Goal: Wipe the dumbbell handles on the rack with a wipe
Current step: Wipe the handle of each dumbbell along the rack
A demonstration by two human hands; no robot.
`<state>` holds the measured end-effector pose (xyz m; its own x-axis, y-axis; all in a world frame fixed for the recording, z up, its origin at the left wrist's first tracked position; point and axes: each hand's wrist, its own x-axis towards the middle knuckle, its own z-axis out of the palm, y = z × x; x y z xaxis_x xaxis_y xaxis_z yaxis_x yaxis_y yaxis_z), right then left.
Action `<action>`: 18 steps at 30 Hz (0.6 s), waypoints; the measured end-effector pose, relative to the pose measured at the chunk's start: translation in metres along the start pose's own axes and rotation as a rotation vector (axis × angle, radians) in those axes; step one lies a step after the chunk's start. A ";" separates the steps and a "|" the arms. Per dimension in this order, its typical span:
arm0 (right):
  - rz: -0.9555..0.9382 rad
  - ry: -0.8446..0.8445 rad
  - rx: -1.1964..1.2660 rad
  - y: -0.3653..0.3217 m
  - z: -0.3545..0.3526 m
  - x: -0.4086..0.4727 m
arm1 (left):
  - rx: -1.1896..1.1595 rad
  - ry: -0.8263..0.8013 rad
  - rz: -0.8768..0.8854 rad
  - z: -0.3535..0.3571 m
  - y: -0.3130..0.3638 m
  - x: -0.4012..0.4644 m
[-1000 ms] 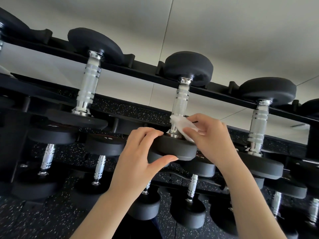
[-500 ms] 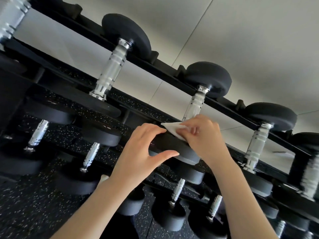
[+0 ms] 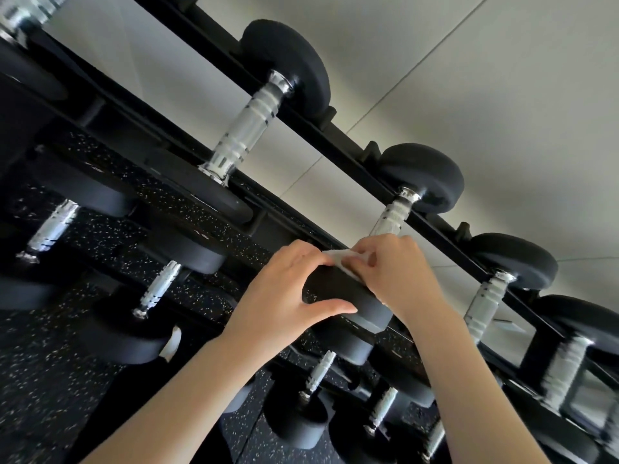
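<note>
Pinching a white wipe (image 3: pixel 338 259), your right hand (image 3: pixel 398 276) presses it against the near end of a chrome dumbbell handle (image 3: pixel 392 219) on the top tier of a black rack (image 3: pixel 335 142). Only a small folded corner of the wipe shows; the rest is hidden under your curled fingers (image 3: pixel 371 259), and so is the lower part of the handle. Your left hand (image 3: pixel 284 303) grips the near black weight head (image 3: pixel 345 299) of that same dumbbell, thumb underneath, fingers curled over the top edge beside the wipe. More dumbbells sit on either side along the tier, one larger to the left (image 3: pixel 248 125) and one to the right (image 3: pixel 485 303). Lower tiers hold further dumbbells, partly hidden by your forearms. The far right edge is blurred. A speckled black floor (image 3: pixel 40 396) shows below, and a pale panelled wall (image 3: pixel 469 95) behind.
</note>
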<state>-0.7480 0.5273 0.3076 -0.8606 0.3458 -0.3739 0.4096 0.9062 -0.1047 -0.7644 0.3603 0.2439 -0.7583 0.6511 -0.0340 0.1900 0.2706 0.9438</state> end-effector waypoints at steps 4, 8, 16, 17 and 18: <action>-0.018 0.021 -0.094 -0.003 -0.005 0.009 | 0.011 0.010 -0.006 0.001 -0.002 0.002; 0.009 0.123 -0.083 0.005 -0.019 0.026 | 0.024 0.012 0.010 0.000 -0.002 0.002; 0.038 0.431 0.014 0.028 -0.021 0.046 | 0.042 0.010 0.022 -0.001 -0.002 0.003; 0.037 0.481 0.032 0.030 -0.019 0.046 | 0.041 0.013 0.024 -0.001 -0.002 0.003; 0.027 0.538 0.040 0.031 -0.016 0.045 | 0.042 0.017 0.027 -0.001 -0.002 0.003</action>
<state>-0.7790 0.5754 0.3024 -0.8785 0.4544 0.1471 0.4362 0.8888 -0.1407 -0.7680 0.3612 0.2423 -0.7629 0.6466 -0.0033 0.2358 0.2830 0.9297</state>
